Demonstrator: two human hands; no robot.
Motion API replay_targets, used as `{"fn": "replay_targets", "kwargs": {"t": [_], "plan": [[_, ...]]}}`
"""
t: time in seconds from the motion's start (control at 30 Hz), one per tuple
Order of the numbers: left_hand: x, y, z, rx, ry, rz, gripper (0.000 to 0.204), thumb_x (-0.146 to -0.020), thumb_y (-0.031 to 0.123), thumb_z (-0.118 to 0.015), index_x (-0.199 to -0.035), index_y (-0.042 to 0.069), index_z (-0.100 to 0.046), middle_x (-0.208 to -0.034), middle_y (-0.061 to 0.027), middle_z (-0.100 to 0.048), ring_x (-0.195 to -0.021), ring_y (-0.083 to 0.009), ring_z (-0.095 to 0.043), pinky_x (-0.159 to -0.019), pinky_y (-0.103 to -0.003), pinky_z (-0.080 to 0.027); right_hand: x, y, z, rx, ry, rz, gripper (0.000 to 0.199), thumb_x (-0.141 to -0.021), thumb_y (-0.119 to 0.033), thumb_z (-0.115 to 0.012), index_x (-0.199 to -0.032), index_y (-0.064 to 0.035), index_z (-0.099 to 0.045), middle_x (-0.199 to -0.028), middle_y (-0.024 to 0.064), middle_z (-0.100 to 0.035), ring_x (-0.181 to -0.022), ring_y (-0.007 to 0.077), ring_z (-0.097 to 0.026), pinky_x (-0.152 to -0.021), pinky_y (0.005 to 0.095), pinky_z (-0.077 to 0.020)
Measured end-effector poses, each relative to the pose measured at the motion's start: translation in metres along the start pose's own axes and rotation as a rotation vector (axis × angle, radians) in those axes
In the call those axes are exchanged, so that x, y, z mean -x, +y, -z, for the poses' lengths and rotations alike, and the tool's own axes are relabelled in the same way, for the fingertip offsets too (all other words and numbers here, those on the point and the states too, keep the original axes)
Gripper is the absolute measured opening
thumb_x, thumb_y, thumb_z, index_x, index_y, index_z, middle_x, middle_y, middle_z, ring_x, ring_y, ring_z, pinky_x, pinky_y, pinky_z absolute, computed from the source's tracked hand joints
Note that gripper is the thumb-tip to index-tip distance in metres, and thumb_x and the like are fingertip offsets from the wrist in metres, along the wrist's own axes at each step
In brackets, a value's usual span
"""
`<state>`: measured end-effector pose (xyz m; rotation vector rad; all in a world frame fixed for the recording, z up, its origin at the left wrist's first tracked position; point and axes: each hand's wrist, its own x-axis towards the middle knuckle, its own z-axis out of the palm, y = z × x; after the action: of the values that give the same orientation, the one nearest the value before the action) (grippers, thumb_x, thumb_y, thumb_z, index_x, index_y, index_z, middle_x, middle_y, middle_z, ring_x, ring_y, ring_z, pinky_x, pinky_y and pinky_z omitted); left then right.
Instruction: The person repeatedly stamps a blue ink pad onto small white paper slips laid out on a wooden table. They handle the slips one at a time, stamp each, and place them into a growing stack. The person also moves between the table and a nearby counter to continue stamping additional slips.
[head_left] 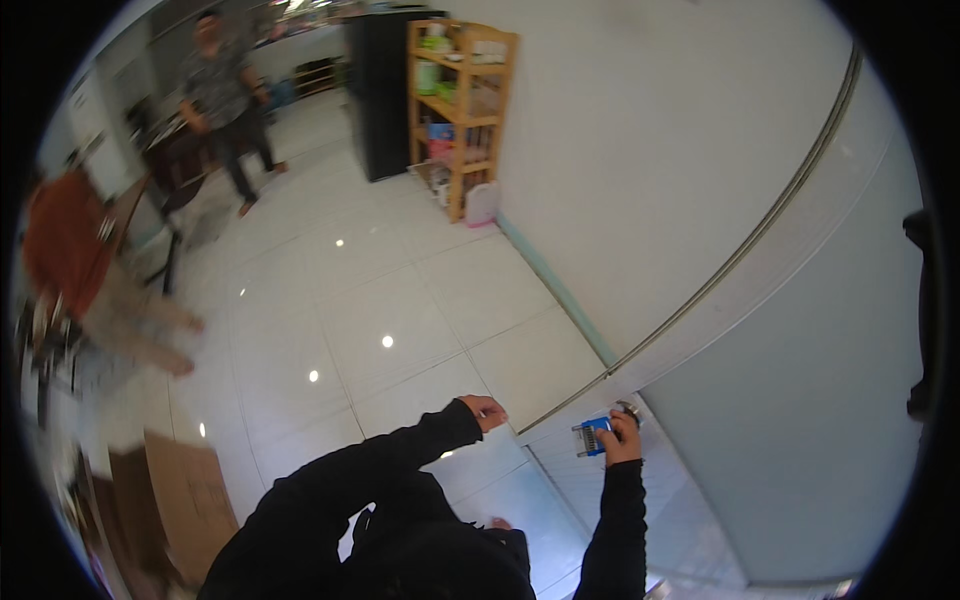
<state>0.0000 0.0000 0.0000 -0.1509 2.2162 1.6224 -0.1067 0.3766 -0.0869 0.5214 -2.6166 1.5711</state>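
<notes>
Right hand clamped on small blue comb-toothed tool, 5 o'clock by pale door panel. Looks light, stiff plastic; grip body, not teeth. Left hand loosely curled, empty.

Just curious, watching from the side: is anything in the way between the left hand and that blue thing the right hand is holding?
Nothing visible. The left hand hangs apart from the blue thing in the right hand, with only pale floor between them.

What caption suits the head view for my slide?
Right hand grips a small blue tool at a pale door; left hand is raised nearby.
</notes>
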Motion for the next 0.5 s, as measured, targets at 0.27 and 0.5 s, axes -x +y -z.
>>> {"fn": "replay_targets", "kwargs": {"t": [0.27, 0.5], "plan": [[0.037, 0.064, 0.016, -0.138, -0.184, -0.731, 0.029, -0.095, 0.012, -0.062, -0.122, 0.005, -0.062, -0.111, -0.005, -0.066, -0.099, -0.0133, -0.063, -0.084, -0.027, -0.05, 0.171, -0.18, -0.056, 0.022, 0.078, -0.42, 0.036, -0.069, -0.023, -0.079, -0.093, 0.0013, -0.069, -0.108, 0.0177, -0.066, -0.105, 0.0312, -0.06, -0.091, 0.0385, -0.0487], [0.126, 0.086, -0.088, 0.417, -0.888, -1.11, 0.141, -0.059, 0.08, -0.075, -0.154, -0.004, -0.011, -0.157, -0.0169, -0.025, -0.144, -0.0315, -0.029, -0.117, -0.047, -0.022, 0.477, -0.301, -0.142, 0.121, 0.732, -0.486, 0.032, -0.07, -0.026, -0.073, -0.093, -0.0054, -0.067, -0.13, 0.0163, -0.06, -0.117, 0.04, -0.052, -0.102, 0.0459, -0.042]]}}
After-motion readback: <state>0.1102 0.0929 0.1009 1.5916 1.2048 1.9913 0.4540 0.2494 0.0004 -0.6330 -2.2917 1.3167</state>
